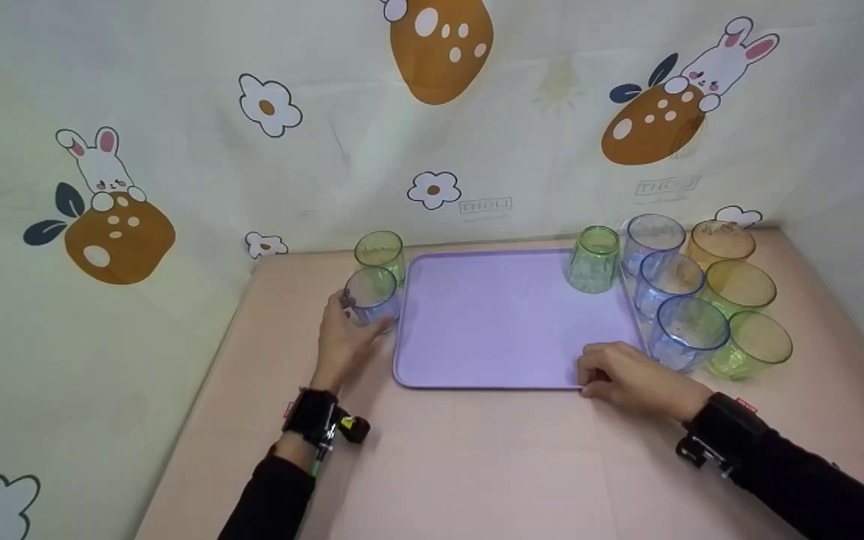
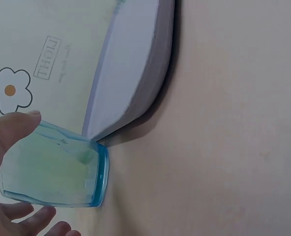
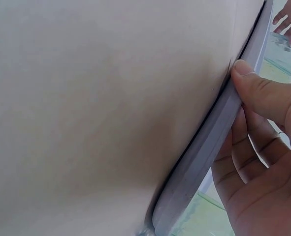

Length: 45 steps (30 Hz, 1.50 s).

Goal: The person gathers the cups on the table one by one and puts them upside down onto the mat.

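Nearest the person, the right hand (image 1: 631,379) pinches the near right corner of the lilac tray (image 1: 507,352), thumb on the rim's outer edge and fingers curled over it, seemingly to steady the tray on the pink table (image 1: 477,465). Just left of the tray, the left hand (image 1: 342,341) wraps its thumb and fingers round a blue cup (image 1: 372,296) standing upright beside the tray's left edge. Behind that cup, near the tray's far left corner, stands a green cup (image 1: 380,253). On the tray's far right corner sits another green cup (image 1: 594,259). Right of the tray cluster blue, amber and green cups (image 1: 709,300), probably kept within easy reach.
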Each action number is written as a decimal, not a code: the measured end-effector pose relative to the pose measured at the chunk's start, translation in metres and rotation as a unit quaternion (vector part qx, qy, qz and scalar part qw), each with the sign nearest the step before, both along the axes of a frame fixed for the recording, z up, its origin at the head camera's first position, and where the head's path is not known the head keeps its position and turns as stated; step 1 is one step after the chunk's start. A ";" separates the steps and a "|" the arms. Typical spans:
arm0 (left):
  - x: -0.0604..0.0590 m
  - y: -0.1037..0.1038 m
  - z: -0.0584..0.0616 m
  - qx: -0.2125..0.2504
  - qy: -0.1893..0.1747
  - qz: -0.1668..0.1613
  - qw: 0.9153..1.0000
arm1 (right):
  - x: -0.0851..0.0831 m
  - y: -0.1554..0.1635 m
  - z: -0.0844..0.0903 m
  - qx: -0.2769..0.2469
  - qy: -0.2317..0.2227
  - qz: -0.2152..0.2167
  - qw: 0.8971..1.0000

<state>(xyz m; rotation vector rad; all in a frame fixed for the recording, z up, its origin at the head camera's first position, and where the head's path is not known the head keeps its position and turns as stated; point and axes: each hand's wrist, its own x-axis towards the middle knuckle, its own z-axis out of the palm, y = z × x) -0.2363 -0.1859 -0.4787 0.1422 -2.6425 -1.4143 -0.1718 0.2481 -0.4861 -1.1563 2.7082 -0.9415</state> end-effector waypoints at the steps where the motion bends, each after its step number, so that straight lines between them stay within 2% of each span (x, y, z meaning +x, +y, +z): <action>1: 0.000 0.000 0.001 0.000 0.000 0.001 1.000 | 0.000 0.000 0.000 0.000 0.000 0.000 1.000; 12: -0.005 0.003 0.006 -0.006 0.004 -0.002 1.000 | 0.000 0.000 0.000 -0.006 -0.014 -0.001 1.000; 17: -0.006 0.003 0.005 0.004 0.018 -0.004 1.000 | -0.001 0.000 -0.001 -0.005 -0.006 0.000 1.000; 24: -0.007 0.005 0.002 -0.006 0.023 0.004 1.000 | -0.003 0.001 -0.002 -0.012 0.007 0.009 1.000; 33: -0.008 0.004 -0.003 0.003 0.023 0.010 1.000 | -0.002 0.001 -0.001 -0.002 -0.021 -0.009 1.000; 45: -0.006 0.007 -0.004 0.014 0.024 0.014 1.000 | 0.001 0.001 -0.001 0.002 -0.027 -0.016 1.000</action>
